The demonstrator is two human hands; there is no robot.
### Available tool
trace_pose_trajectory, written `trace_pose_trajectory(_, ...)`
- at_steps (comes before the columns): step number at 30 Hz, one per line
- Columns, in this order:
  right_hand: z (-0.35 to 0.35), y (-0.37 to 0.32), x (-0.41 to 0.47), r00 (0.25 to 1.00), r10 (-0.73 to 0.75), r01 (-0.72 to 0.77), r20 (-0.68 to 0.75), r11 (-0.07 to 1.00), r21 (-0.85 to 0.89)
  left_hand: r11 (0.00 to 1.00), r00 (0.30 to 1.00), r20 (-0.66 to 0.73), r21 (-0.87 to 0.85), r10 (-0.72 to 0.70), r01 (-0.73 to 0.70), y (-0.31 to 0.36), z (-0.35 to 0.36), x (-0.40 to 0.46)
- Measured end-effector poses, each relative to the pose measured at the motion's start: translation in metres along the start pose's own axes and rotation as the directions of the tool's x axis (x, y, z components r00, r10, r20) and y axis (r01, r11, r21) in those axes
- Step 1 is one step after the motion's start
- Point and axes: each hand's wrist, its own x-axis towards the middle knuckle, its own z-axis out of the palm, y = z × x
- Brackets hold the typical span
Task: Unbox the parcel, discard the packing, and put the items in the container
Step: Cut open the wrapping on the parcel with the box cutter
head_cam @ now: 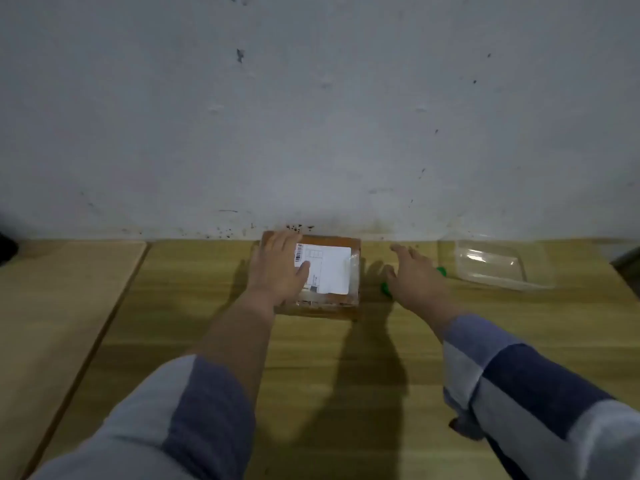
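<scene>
On table [207, 306]: sealed parcel [332, 271] under flat left hand [277, 268]; right hand [415, 275] spread; clear container [498, 265] empty.

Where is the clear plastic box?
In the head view, the clear box sits on the table at the far right near the wall, just past the right hand.

A light wooden surface [194, 278] runs up to a scuffed grey-white wall [311, 116] speckled with dark marks. A dark object [7, 245], unclear, sits at the far left edge.
</scene>
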Motion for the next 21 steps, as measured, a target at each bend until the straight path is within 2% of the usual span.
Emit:
trace_pose_trajectory(6,0.041,0.018,0.024,0.961,0.267,-0.265,0.069,0.963,-0.038,0.999,0.996,0.083,0.032,-0.019,0.017,-0.033,0.03,0.018)
trace_pose_trajectory(11,0.063,0.018,0.033,0.959,0.283,-0.283,-0.021,0.949,-0.138,0.998,1.0,0.024,0.056,-0.001,0.0,-0.041,0.046,0.019)
trace_pose_trajectory(14,0.071,0.013,0.034,0.962,0.258,-0.263,-0.089,0.963,-0.053,0.999,1.0,0.014,0.044,0.009,-0.01,-0.041,0.047,0.019)
trace_pose_trajectory(16,0.077,0.007,0.033,0.954,0.252,-0.24,-0.16,0.967,0.089,0.999,1.0,0.005,0.034,0.005,-0.005,-0.044,0.049,0.018)
trace_pose_trajectory(18,0.079,0.003,0.031,0.933,0.299,-0.258,-0.199,0.944,0.206,1.0,1.0,0.002,0.026,0.002,-0.002,-0.044,0.05,0.018)
trace_pose_trajectory(21,0.078,-0.001,0.03,0.871,0.442,-0.381,-0.216,0.883,0.273,1.0,1.0,-0.004,0.016,-0.001,0.001,-0.045,0.051,0.018)
